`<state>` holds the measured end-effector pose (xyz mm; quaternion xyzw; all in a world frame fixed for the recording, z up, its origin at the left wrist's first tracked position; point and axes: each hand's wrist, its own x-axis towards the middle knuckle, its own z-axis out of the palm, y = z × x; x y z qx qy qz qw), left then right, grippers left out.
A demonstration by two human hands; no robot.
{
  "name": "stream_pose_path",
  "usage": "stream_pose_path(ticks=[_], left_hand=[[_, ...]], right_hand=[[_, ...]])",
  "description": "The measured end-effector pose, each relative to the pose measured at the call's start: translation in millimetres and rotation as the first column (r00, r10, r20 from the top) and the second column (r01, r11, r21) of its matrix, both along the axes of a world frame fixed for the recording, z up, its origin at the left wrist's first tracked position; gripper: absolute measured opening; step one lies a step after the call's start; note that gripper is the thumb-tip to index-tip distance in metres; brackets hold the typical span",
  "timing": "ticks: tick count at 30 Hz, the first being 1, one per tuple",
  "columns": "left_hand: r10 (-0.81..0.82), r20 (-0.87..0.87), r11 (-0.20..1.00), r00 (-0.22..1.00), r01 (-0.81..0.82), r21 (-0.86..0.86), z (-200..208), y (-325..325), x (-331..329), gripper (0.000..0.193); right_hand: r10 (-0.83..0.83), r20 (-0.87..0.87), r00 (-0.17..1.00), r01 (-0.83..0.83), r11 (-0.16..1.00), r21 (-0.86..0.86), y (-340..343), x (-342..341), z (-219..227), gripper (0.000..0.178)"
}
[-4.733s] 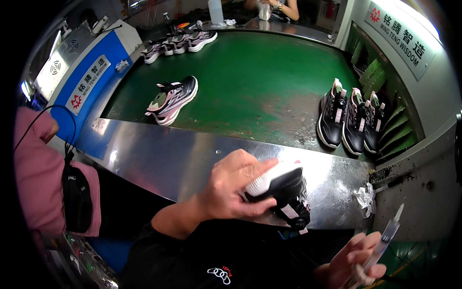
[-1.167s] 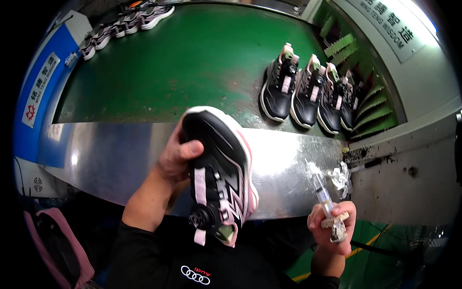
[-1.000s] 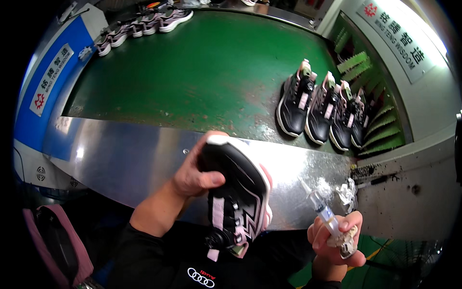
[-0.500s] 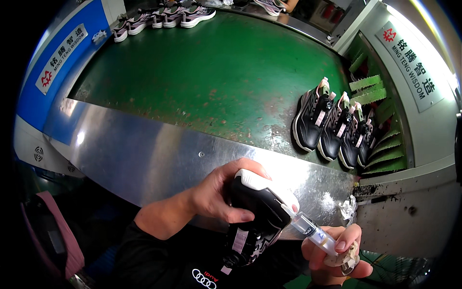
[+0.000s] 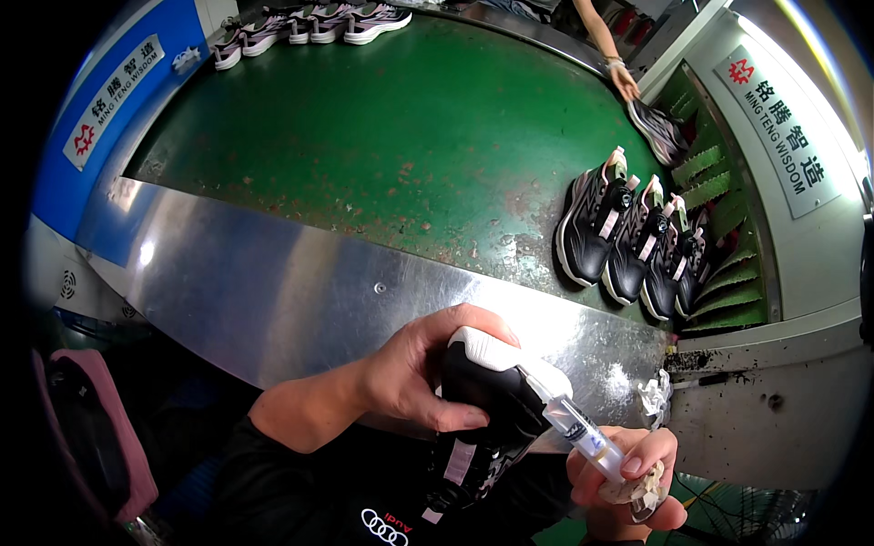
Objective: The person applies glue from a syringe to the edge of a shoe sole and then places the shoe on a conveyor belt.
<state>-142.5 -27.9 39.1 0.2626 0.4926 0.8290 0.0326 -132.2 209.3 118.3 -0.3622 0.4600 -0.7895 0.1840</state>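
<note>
Two bare hands work close to the person's chest, each closed on its own thing. Lowest in view, the right hand (image 5: 628, 482) is wrapped around a clear syringe (image 5: 575, 428) together with a crumpled whitish rag (image 5: 637, 487); the syringe slants up and to the left, its tip touching the white sole edge of a black sneaker (image 5: 487, 409). The left hand (image 5: 423, 369) clamps that sneaker from its left side, thumb underneath, fingers curled over the top, holding it just above the near edge of a shiny metal apron (image 5: 273, 291). Beyond the apron lies a worn green conveyor belt (image 5: 382, 136), with a row of black sneakers (image 5: 633, 241) standing at its right side. Farther off, several pale sneakers (image 5: 300, 23) sit at the belt's far left, and another person's hand (image 5: 626, 84) reaches toward a shoe at the far right.
</note>
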Motion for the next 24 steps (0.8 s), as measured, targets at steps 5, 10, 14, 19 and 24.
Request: stream_pose_path(ticks=[5, 10, 14, 19, 24], left_hand=[[0.016, 0.073, 1.000, 0.997, -0.016, -0.002, -1, -3, 3, 0.061], [0.026, 0.119, 0.999, 0.993, -0.030, 0.034, -2, -1, 0, 0.061], [0.006, 0.204, 0.994, 0.979, -0.029, 0.107, -2, 1, 0, 0.061], [0.062, 0.231, 0.997, 0.971, -0.071, 0.030, -4, -3, -5, 0.066], [0.045, 0.291, 0.989, 0.956, -0.084, 0.123, -9, -5, -8, 0.067]], right_hand=[[-0.078, -0.021, 0.997, 0.079, 0.996, 0.046, -7, 5, 2, 0.053], [-0.085, -0.041, 0.996, 0.086, 0.995, 0.048, 0, 4, -3, 0.054], [-0.104, -0.006, 0.995, 0.104, 0.992, 0.075, 7, 6, -10, 0.054], [-0.049, 0.131, 0.990, 0.055, 0.998, -0.043, 25, 11, -30, 0.063], [-0.078, 0.240, 0.968, 0.102, 0.991, -0.091, 26, 19, -42, 0.063]])
